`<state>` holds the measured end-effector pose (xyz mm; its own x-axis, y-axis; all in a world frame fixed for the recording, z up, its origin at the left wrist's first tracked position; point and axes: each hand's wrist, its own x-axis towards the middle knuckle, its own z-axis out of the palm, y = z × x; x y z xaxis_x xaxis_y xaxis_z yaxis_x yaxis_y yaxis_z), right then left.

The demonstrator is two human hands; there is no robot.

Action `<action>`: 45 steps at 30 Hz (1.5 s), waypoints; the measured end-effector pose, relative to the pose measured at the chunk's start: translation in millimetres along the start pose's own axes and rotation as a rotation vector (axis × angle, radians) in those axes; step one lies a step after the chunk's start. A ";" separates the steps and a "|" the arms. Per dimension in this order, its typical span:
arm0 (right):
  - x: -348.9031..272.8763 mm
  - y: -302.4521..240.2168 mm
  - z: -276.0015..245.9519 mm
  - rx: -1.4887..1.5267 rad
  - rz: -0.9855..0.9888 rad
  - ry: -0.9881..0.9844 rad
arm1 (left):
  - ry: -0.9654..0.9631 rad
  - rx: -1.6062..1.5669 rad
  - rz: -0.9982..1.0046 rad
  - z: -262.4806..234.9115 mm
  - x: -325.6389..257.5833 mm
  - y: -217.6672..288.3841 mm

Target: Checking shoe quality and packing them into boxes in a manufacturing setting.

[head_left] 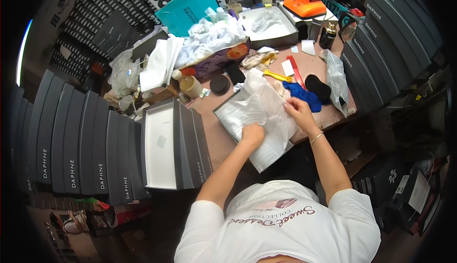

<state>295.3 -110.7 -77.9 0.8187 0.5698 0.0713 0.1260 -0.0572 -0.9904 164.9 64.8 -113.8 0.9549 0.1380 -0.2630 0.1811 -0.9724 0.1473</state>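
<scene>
An uncovered dark grey shoebox (230,129) lies at an angle at the table's near edge, lined with thin white tissue paper (266,141). My left hand (253,134) is closed against the tissue inside the box, its fingertips hidden underneath. At the box's right side my right hand (300,113) pinches the edge of a raised tissue sheet (262,88) between thumb and fingers. That sheet stands up past the box's far end. Whatever lies under the paper is covered.
Stacked grey shoeboxes (78,139) rise at left, more boxes (381,49) at right. A white-lined box lid (161,144) stands left. Beyond are a bottle (189,86), a black round lid (219,84), blue cloth (304,96), a red tool (296,70) and an orange device (304,1).
</scene>
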 end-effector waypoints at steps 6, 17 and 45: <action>-26.0 -2.3 -36.6 -0.098 -0.179 0.376 | -0.192 0.107 -0.017 -19.3 -4.9 -14.1; -17.1 -16.0 -180.8 -1.035 0.030 0.457 | 0.745 -0.048 0.170 -62.8 -35.6 -15.6; -8.3 -247.9 -13.5 -0.540 -0.916 0.001 | -0.225 -2.417 0.061 -110.0 -62.4 75.5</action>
<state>264.8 -112.4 168.7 0.2859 0.5797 0.7630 0.9263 0.0367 -0.3750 144.9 3.4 18.6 0.9678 -0.0405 -0.2485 0.1589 0.8640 0.4778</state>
